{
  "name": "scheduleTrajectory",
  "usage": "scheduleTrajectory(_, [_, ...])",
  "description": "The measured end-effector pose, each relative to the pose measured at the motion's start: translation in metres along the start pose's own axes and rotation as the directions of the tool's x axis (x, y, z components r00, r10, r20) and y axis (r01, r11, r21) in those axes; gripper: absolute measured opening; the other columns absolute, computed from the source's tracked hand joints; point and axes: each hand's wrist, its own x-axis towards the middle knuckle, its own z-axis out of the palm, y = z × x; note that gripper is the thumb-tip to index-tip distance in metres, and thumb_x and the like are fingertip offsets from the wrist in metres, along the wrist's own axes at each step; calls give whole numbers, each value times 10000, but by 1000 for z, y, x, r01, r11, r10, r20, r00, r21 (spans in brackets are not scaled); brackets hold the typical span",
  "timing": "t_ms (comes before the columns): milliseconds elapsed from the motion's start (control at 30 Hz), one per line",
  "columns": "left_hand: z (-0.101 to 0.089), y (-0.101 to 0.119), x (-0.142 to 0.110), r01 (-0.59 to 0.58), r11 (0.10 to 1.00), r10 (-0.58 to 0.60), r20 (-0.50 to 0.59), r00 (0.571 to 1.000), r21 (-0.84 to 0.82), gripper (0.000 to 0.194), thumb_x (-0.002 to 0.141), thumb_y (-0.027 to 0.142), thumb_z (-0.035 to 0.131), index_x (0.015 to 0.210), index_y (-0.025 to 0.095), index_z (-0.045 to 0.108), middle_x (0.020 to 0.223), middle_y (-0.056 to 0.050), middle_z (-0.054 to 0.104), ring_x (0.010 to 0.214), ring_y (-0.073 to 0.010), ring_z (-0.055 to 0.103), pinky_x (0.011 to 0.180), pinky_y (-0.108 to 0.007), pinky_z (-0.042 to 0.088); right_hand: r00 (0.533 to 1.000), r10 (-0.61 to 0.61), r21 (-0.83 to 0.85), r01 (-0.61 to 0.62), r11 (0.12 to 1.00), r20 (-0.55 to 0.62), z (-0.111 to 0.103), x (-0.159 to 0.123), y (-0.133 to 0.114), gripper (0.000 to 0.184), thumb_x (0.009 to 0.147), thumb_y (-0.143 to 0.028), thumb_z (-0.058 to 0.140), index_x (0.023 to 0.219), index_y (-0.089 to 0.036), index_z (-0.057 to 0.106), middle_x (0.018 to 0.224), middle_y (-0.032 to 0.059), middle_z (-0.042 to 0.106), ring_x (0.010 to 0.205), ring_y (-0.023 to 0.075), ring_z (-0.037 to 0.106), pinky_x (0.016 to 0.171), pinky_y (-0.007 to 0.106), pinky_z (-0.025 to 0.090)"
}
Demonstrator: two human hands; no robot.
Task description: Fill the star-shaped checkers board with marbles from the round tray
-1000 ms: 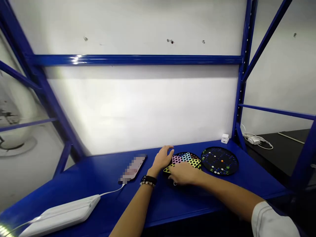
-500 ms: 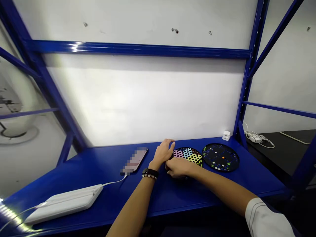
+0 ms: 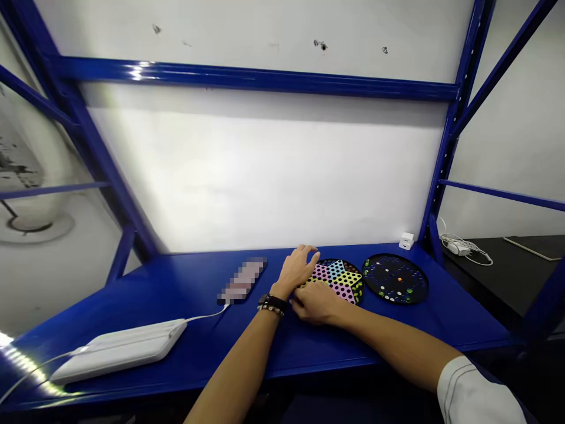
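The round black board [image 3: 338, 281] with the coloured star of holes lies flat on the blue counter [image 3: 397, 330], just left of a second board, and both your hands are at its near left edge. Your left hand [image 3: 298, 272] sits at the rim with its fingers [image 3: 311, 253] loosely curled, while your right hand [image 3: 314, 303] comes across from the right with its fingers [image 3: 296, 300] close together, low against the edge. Your hands hide that part of the rim, so you cannot tell whether either hand is pinching the board or only touching it. It looks like a thin, stiff, fairly light disc, and its smooth edge may slip on the glossy paint, so the surest hold is probably opposite sides of the rim, with your fingertips under the edge and your thumbs on top. Just to the right lies the other black board [image 3: 395, 279], dotted with small marbles that would likely roll if it tipped. Left of your hands, a blurred phone [image 3: 242, 280] is cabled to a white power bank [image 3: 119, 350], and a white charger plug [image 3: 406, 241] stands against the wall at the back of the counter.
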Motion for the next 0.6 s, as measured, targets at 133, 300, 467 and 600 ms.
scheduleTrajectory(133, [-4,-3,2,-11,1000,10,-42,999,-25,326,956,427,406,1135,244,609,1186,-64,625,1094,-239,592,898,-361,478,1000,-4,46,5,999,-17,2,8,-1,341,952,-329,413,927,-144,698,920,131,728,813,236,685,725,319,474])
scheduleTrajectory(300, [-25,-15,6,49,996,-72,-333,940,-76,298,941,382,427,1121,219,599,1156,-91,602,1088,-254,577,941,-398,458,999,-11,85,15,996,-52,13,24,-6,314,957,-364,422,982,-167,666,991,105,695,834,220,663,726,320,491])
scheduleTrajectory(467, [-30,-18,6,73,994,-98,-370,924,-80,279,916,368,461,1092,202,600,1132,-102,587,1072,-274,576,909,-420,472,996,-50,28,52,998,-69,18,23,-3,253,925,-364,475,954,-172,636,996,103,630,894,238,602,765,360,499])
scheduleTrajectory(600, [-24,-9,4,31,999,-45,-365,930,-45,280,910,358,470,1108,205,595,1142,-100,579,1088,-272,565,935,-414,461,992,-92,-30,90,995,-84,14,6,-8,243,887,-370,533,989,-163,607,1015,116,593,948,259,551,828,418,479])
